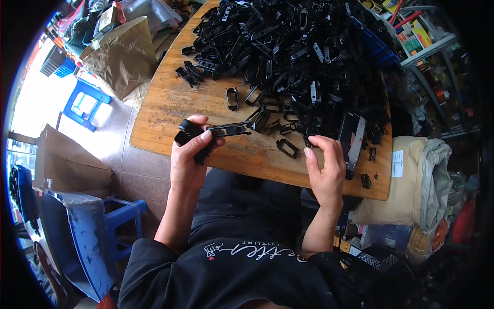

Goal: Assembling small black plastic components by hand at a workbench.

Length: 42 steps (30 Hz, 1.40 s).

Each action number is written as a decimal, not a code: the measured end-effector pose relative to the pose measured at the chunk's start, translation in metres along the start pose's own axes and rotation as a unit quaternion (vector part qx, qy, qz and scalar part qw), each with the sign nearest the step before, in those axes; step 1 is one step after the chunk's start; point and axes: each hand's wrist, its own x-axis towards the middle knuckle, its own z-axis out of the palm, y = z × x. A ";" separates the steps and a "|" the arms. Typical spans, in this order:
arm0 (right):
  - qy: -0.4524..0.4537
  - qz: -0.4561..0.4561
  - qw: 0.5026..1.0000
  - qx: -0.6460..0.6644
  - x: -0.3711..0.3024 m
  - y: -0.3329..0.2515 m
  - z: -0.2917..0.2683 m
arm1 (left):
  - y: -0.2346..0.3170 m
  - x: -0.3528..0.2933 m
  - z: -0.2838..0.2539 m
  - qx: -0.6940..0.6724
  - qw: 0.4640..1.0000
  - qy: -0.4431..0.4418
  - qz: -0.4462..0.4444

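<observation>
My left hand (191,149) is closed around several black plastic parts (226,129). A long, narrow frame-like piece points out of it to the right, over the table. My right hand (328,167) is at the near edge of the heap, thumb and forefinger drawn together. Something dark is at those fingertips, too small to name. Between the hands a loose black rectangular frame (287,148) lies on the wooden table (175,121). Another small frame (232,98) lies farther back. The big heap of black plastic parts (288,46) covers the table's far side.
Next to my right hand lies a dark, flat, phone-like device (352,141). A blue crate (378,44) stands at the heap's right. Sacks (406,180) lean against the table's right side. On the left are a blue stool (86,103), a paper bag (123,56) and a cardboard box (72,159).
</observation>
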 end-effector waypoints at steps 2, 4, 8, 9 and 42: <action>-0.023 0.011 1.000 0.004 -0.003 -0.002 0.002 | -0.003 -0.001 0.004 0.016 1.000 -0.004 -0.012; -0.049 -0.043 0.998 -0.008 -0.003 0.000 0.007 | -0.006 -0.003 0.006 0.021 1.000 -0.014 -0.006; -0.074 -0.051 0.996 -0.014 -0.001 0.000 0.018 | -0.009 -0.006 0.008 0.031 0.999 -0.018 -0.001; -0.073 -0.050 0.996 -0.015 0.000 0.002 0.019 | -0.008 -0.006 0.008 0.034 0.999 -0.016 0.000; -0.028 0.210 0.897 0.387 -0.017 -0.032 0.019 | -0.040 -0.024 0.032 0.356 0.909 -0.033 0.214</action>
